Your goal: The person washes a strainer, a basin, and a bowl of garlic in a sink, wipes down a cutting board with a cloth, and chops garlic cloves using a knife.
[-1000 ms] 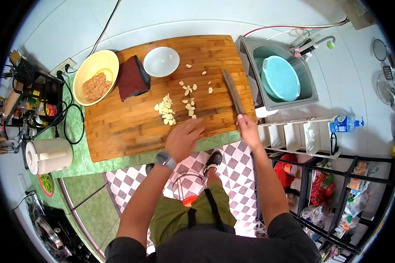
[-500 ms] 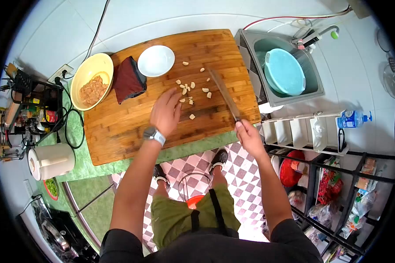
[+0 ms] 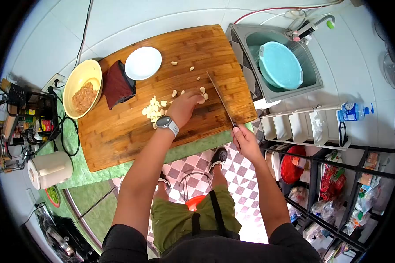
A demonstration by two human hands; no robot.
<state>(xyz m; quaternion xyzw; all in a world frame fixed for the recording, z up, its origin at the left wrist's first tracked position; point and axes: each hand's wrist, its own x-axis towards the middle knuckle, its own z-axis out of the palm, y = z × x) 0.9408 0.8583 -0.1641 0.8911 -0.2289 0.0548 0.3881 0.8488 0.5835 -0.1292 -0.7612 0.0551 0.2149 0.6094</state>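
My right hand (image 3: pixel 245 140) is closed round the handle of a kitchen knife (image 3: pixel 221 98), whose long blade lies low over the right part of a wooden cutting board (image 3: pixel 118 140). My left hand (image 3: pixel 186 106), with a watch on the wrist, is over the middle of the board. Its fingers are drawn together beside some garlic cloves (image 3: pixel 206 96); what they grip, if anything, is hidden. Left of that hand sits a pile of garlic pieces (image 3: pixel 152 109). A few single cloves (image 3: pixel 174 63) lie farther back.
Behind the pile are a white plate (image 3: pixel 143 63) and a dark red cloth-like item (image 3: pixel 120 85). A yellow bowl (image 3: pixel 68 98) of raw chopped meat stands at the left. On the right, a sink (image 3: pixel 314 72) holds a blue basin (image 3: pixel 281 65); nearer are white bins (image 3: pixel 299 127).
My left hand has moved right, towards the knife, and its fingers have drawn in. A pile of garlic pieces now shows left of it. The knife stays in my right hand.
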